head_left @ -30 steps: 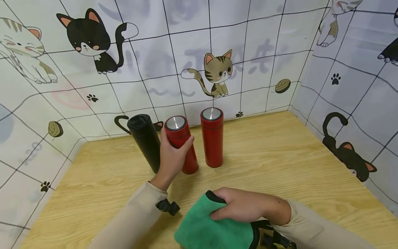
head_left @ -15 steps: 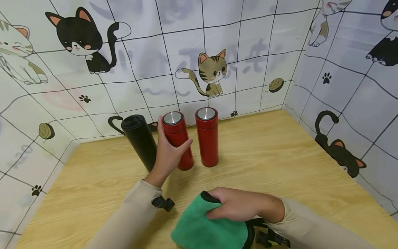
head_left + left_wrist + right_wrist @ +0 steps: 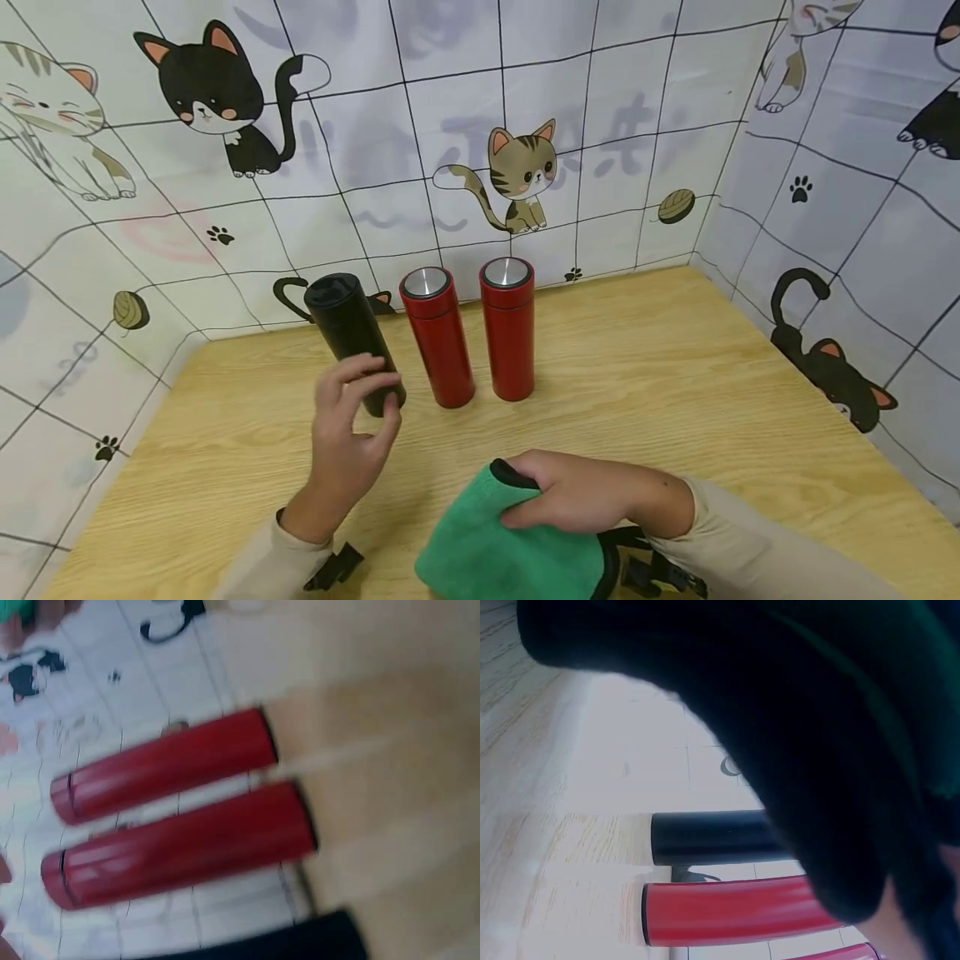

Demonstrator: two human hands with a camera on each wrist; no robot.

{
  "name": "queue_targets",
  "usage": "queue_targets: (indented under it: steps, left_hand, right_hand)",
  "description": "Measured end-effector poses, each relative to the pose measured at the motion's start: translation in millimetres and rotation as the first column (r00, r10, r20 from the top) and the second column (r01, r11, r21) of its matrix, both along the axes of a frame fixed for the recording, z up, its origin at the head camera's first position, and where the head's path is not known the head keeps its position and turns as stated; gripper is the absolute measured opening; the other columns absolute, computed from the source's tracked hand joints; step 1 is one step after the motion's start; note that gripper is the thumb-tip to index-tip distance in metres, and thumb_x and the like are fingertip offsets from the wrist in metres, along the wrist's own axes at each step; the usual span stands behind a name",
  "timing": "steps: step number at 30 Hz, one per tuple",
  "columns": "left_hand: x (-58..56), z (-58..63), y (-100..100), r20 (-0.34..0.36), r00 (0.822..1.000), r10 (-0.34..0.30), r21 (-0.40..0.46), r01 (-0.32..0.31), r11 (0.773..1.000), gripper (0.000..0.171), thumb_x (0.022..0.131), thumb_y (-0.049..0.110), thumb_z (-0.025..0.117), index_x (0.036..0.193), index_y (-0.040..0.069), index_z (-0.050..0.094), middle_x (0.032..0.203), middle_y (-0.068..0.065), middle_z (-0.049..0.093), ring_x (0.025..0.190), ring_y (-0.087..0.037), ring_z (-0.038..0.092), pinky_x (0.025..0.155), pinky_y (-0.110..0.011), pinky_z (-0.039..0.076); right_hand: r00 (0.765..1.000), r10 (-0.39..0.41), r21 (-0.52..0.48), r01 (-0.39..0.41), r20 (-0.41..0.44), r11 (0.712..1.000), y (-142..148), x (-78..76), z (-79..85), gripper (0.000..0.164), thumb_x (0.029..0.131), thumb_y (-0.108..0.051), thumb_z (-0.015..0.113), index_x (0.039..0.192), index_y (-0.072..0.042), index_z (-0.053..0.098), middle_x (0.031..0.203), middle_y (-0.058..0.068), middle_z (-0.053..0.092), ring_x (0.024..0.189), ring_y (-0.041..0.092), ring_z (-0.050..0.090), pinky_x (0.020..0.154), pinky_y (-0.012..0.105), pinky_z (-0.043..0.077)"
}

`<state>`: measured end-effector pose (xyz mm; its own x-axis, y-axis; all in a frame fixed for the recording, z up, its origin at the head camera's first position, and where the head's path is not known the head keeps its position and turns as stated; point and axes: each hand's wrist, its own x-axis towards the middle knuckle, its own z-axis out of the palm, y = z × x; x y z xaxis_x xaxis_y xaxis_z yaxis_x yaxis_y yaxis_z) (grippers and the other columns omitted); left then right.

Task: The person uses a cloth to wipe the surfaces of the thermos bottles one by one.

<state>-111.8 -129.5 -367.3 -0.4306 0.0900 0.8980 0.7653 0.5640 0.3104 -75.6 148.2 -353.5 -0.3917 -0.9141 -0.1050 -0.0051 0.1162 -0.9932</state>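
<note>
Three flasks stand in a row: a black one point(image 3: 348, 321) on the left, a red one with a steel lid top point(image 3: 441, 346) in the middle, and a matching red one point(image 3: 512, 337) on the right. My left hand point(image 3: 347, 442), fingers loosely bent and nothing in them, is in front of the black flask's lower part; whether it touches the flask cannot be told. My right hand point(image 3: 592, 492) grips a folded green cloth with black edging point(image 3: 517, 550) near the front. In the right wrist view the dark cloth edge point(image 3: 780, 765) hides part of the flasks.
The wooden tabletop point(image 3: 675, 375) meets a white wall sheet point(image 3: 615, 75) printed with grid lines and cartoon cats, close behind the flasks. Another side of this sheet borders the table on the right.
My left hand has let go of the middle red flask, which stands upright on the table, and has drawn back down and left. The right hand keeps its hold on the cloth.
</note>
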Motion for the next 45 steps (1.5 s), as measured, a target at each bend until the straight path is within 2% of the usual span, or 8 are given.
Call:
queue_targets:
  steps: [3, 7, 13, 23, 28, 34, 40, 45]
  left_hand:
    - [-11.1, 10.7, -10.5, -0.075, 0.989, 0.130, 0.143, -0.118, 0.983, 0.045, 0.079, 0.007, 0.070, 0.121, -0.006, 0.059, 0.132, -0.029, 0.049, 0.131, -0.041, 0.041, 0.115, -0.039, 0.030]
    - [-25.6, 21.0, -27.5, 0.210, 0.964, 0.164, 0.263, -0.217, 0.940, 0.088, 0.080, 0.009, 0.079, 0.152, 0.004, 0.029, 0.159, -0.015, 0.025, 0.151, -0.027, 0.018, 0.124, -0.042, 0.014]
    - [-46.4, 20.3, -43.1, 0.570, 0.821, -0.021, 0.339, -0.211, 0.917, 0.118, 0.083, 0.016, 0.081, 0.160, 0.032, -0.007, 0.166, -0.001, 0.009, 0.155, -0.020, 0.015, 0.127, -0.041, 0.012]
    - [-60.3, 16.1, -40.7, 0.644, 0.761, -0.077, 0.333, -0.188, 0.924, 0.088, 0.087, 0.025, 0.078, 0.155, 0.031, 0.024, 0.136, -0.012, 0.049, 0.124, -0.027, 0.056, 0.109, -0.046, 0.043]
    - [-47.5, 13.0, -43.2, 0.619, 0.785, -0.015, 0.308, -0.224, 0.925, 0.080, 0.085, 0.023, 0.080, 0.151, 0.030, 0.035, 0.132, -0.004, 0.054, 0.116, -0.020, 0.058, 0.099, -0.032, 0.049]
    - [-22.4, 8.9, -44.0, 0.474, 0.881, -0.011, 0.277, -0.137, 0.951, 0.082, 0.077, 0.005, 0.084, 0.147, 0.021, 0.044, 0.121, 0.008, 0.058, 0.108, -0.009, 0.062, 0.088, -0.014, 0.050]
    - [5.6, 11.8, -32.2, 0.360, 0.932, -0.047, 0.227, -0.039, 0.973, 0.088, 0.066, -0.009, 0.085, 0.143, 0.010, 0.048, 0.122, 0.010, 0.062, 0.108, -0.006, 0.062, 0.083, -0.013, 0.051]
    - [26.7, 13.4, -12.4, 0.366, 0.920, -0.139, 0.202, 0.067, 0.977, 0.093, 0.061, -0.009, 0.087, 0.143, 0.008, 0.048, 0.124, 0.005, 0.062, 0.105, -0.006, 0.062, 0.083, -0.015, 0.052]
  right_hand:
    - [1.000, 0.003, -0.006, -0.003, 0.013, 1.000, 1.1, -0.2, -0.7, 0.029, 0.100, -0.011, 0.057, 0.127, -0.003, 0.061, 0.122, 0.013, 0.069, 0.110, 0.004, 0.064, 0.098, 0.021, 0.051]
    - [1.000, 0.001, -0.011, -0.001, 0.017, 1.000, 1.5, -0.4, 0.0, 0.030, 0.100, -0.010, 0.057, 0.128, -0.001, 0.060, 0.124, 0.017, 0.068, 0.110, 0.005, 0.064, 0.098, 0.021, 0.051]
    - [1.000, -0.013, 0.001, 0.013, 0.017, 1.000, 1.9, -0.9, 1.7, 0.029, 0.100, -0.010, 0.057, 0.127, 0.000, 0.060, 0.122, 0.017, 0.068, 0.109, 0.004, 0.064, 0.096, 0.020, 0.051]
    - [0.997, -0.075, 0.035, 0.075, -0.016, 0.997, 4.0, -1.1, 1.9, 0.028, 0.099, -0.012, 0.059, 0.126, -0.005, 0.061, 0.121, 0.009, 0.069, 0.109, 0.005, 0.064, 0.096, 0.019, 0.050]
    - [0.983, -0.176, 0.057, 0.179, -0.053, 0.982, 6.2, -3.6, 7.4, 0.029, 0.099, -0.015, 0.059, 0.127, -0.007, 0.061, 0.119, 0.007, 0.070, 0.107, 0.009, 0.066, 0.092, 0.020, 0.052]
    - [0.925, -0.370, 0.041, 0.375, -0.091, 0.926, 9.2, -4.2, 17.0, 0.034, 0.101, -0.021, 0.058, 0.131, -0.005, 0.059, 0.122, 0.010, 0.069, 0.105, 0.018, 0.068, 0.087, 0.028, 0.056]
    - [0.762, -0.626, -0.044, 0.628, -0.166, 0.777, 9.2, 0.0, 25.9, 0.043, 0.102, -0.022, 0.056, 0.140, -0.003, 0.051, 0.133, 0.017, 0.062, 0.112, 0.025, 0.068, 0.091, 0.039, 0.058]
    - [0.629, -0.739, -0.123, 0.736, -0.240, 0.666, 2.4, 6.7, 29.2, 0.041, 0.103, -0.021, 0.055, 0.142, -0.012, 0.052, 0.138, 0.011, 0.060, 0.123, 0.026, 0.062, 0.100, 0.042, 0.053]
